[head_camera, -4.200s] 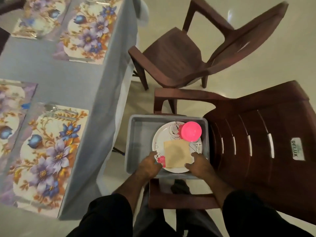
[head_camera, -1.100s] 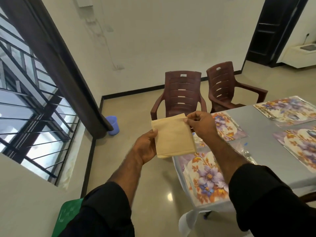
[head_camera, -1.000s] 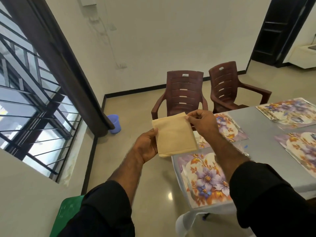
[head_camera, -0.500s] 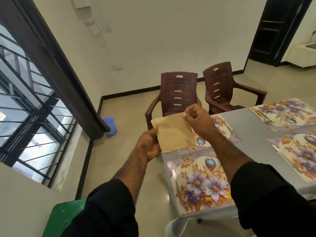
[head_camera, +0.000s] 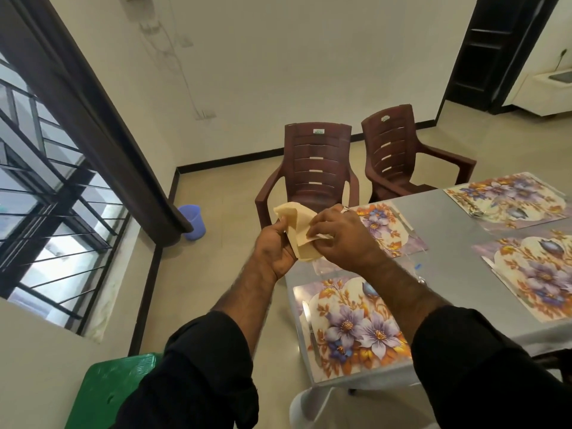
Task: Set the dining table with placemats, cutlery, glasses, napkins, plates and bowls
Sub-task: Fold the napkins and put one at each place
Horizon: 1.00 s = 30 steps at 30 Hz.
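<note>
A person in black sleeves holds a beige napkin in the air between both hands, just off the near-left corner of the grey desk; the left hand grips the cloth's left side with curled fingers, thumb on top, while the right hand, a ring on one finger, covers its right side with fingers bent over the fabric; the napkin is bent and partly folded, its upper corner curling above the left hand. On the desk lie four floral placemats; the nearest placemat sits at the front-left corner, with a knife along its left edge; a second placemat lies just behind the right hand, and two more lie farther right. Two brown plastic chairs stand beyond the desk; a blue bucket sits on the floor by the barred window; a green plastic stool shows at the lower left.
</note>
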Each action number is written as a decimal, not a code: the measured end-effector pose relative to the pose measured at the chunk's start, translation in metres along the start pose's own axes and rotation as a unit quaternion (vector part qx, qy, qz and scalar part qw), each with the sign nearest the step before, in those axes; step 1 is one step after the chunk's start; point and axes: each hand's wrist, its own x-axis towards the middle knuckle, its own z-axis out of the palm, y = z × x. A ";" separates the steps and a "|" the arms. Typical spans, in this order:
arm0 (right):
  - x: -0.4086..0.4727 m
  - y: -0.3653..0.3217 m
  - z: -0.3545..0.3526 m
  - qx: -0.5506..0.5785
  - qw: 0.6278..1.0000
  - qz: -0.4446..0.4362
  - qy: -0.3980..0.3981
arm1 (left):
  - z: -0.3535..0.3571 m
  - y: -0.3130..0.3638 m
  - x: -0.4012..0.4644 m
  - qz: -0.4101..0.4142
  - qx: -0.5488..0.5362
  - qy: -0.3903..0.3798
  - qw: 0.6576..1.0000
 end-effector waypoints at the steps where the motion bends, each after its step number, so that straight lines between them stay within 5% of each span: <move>1: 0.000 0.001 0.001 -0.019 1.000 -0.014 0.003 | 0.001 0.001 -0.001 0.002 -0.005 0.002 1.000; 6: -0.002 0.001 0.004 -0.076 0.994 -0.071 -0.024 | 0.000 0.002 -0.002 0.013 0.000 0.013 1.000; 30: -0.004 -0.008 0.003 -0.009 0.997 -0.039 -0.063 | -0.006 0.003 -0.012 0.039 0.005 0.007 0.999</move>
